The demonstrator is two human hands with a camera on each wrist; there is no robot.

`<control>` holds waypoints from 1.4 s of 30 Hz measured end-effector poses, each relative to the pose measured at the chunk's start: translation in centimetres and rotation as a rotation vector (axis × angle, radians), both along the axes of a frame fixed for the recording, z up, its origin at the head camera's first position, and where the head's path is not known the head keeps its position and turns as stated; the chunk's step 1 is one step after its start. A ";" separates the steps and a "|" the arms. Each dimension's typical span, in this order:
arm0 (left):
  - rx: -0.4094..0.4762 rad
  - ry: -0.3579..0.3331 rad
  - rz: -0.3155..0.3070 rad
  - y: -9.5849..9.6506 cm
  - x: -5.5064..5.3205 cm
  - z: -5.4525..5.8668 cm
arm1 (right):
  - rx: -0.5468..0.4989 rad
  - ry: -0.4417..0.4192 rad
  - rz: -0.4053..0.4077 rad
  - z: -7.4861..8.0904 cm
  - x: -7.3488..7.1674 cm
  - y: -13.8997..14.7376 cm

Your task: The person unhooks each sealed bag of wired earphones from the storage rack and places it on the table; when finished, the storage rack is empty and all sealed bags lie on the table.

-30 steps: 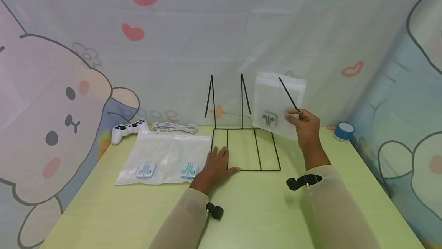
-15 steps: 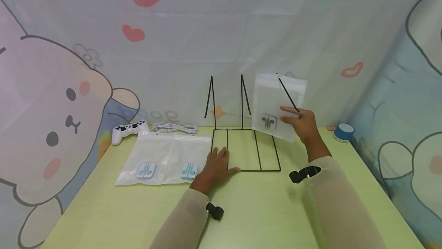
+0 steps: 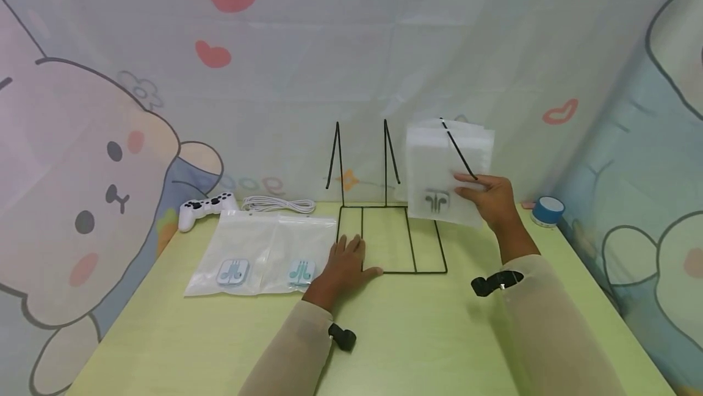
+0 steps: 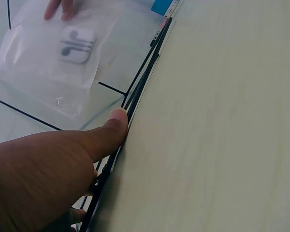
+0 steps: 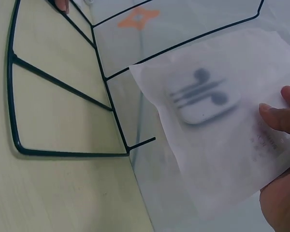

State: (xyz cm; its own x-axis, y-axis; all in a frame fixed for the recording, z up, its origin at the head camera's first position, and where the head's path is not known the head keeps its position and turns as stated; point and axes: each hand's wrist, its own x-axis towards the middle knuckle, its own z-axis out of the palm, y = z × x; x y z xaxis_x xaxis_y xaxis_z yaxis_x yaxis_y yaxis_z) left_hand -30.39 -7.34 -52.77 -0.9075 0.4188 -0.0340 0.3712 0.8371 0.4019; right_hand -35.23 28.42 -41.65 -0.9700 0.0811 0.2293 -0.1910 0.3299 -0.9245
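My left hand (image 3: 345,265) lies with its fingers spread over the front left of a black wire display rack (image 3: 414,272); its thumb (image 4: 113,123) touches the front bar in the left wrist view. At the rack's right prong (image 3: 459,151), my right hand (image 3: 492,199) pinches the right side of a frosted zip bag (image 3: 439,164). Through the bag shows a white earphone case (image 5: 205,99) with dark earphones. The prong passes in front of the bag, its tip beside my right index finger. Another bag's top edge shows behind this one. My other right fingers are partly hidden.
Left of the rack, two translucent bags (image 3: 255,234) with earphone cases lie flat, close to my left hand. Behind them are a white game controller (image 3: 207,208) and a coiled white cable (image 3: 279,204). A blue-and-white round container (image 3: 547,211) stands far right.
My right hand has shifted slightly right, and the front bag has swung right and straightened, showing the top of another behind it. My left hand has stayed put.
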 end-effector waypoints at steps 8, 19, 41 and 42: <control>-0.006 0.003 -0.002 0.1 0.1 0.2 | 0.026 0.036 0.015 -0.4 1.6 0.9; -0.004 0.000 -0.005 0.1 0.0 0.3 | 0.139 0.004 -0.008 -0.2 4.6 1.6; 0.026 -0.006 -0.013 -0.1 0.0 0.0 | 0.205 0.254 -0.043 -0.7 8.2 1.6; 0.028 -0.007 -0.013 -0.1 0.0 0.0 | 0.198 0.257 -0.037 -0.6 8.3 1.6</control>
